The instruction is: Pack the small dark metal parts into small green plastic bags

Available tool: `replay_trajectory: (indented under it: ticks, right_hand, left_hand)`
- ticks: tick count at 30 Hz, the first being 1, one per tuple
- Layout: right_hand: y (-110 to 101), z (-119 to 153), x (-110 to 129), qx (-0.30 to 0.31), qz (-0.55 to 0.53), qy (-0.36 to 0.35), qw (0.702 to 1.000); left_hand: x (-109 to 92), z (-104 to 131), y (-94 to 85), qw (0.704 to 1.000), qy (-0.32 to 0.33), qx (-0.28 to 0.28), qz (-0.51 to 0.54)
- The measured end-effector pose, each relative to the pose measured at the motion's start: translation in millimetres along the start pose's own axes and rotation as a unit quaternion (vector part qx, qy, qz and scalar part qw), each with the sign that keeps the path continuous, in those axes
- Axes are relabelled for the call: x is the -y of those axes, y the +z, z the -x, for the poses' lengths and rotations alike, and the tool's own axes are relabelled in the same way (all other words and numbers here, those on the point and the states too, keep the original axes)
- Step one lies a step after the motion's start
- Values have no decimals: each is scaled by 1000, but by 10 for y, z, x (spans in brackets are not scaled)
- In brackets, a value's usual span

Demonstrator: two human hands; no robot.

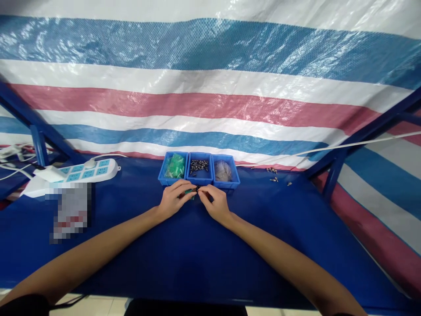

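Note:
In front of the blue bins my left hand (pixel 174 198) is closed, its fingers pinching a small green piece (pixel 192 197). My right hand (pixel 216 204) meets it fingertip to fingertip, closed on a small dark part (pixel 197 188) that touches or nearly touches the green piece. Just beyond the hands, the left blue bin (pixel 161 177) contains green pieces in a clear bag (pixel 176 165). Several small dark metallic parts (pixel 199 165) lie loose in the middle blue bin (pixel 200 180). A clear plastic bag (pixel 222 170) with indistinct contents sits in the right blue bin (pixel 234 182).
A white power strip (pixel 101 170) with plugs and cables lies at the left, near a blurred-out grey item (pixel 74 208). Several small brass-coloured parts (pixel 274 179) are scattered on the blue table (pixel 197 263) at the right. Behind hangs a striped plastic sheet (pixel 210 105).

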State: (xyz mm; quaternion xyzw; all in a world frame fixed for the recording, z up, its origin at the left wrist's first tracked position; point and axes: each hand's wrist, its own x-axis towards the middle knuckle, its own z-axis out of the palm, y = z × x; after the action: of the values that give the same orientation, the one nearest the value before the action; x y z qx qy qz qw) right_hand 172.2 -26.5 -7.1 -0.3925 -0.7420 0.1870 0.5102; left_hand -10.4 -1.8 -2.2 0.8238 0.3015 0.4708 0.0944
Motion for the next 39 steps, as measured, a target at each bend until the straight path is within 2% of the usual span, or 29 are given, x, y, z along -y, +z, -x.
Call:
replay_trajectory:
  ticks: [9,17,21,29,36,39]
  right_hand:
    - [0,-7,1,-8,0,-8,1000]
    - [-7,1,-9,-14,-5,-32,999]
    - [9,24,-37,5,-6,-61,998]
    - [35,25,-75,-6,-5,-92,996]
    - [40,48,-68,-2,-9,-82,997]
    - [43,45,-69,-14,0,-70,997]
  left_hand:
    - [-8,18,-41,998,-50,34,28]
    - [-15,-22,-35,998,-9,46,41]
    - [-4,-36,-24,997,15,61,46]
    - [35,-17,-10,995,25,87,42]
    - [29,1,-22,996,17,82,43]
    - [9,10,-28,998,-11,53,17]
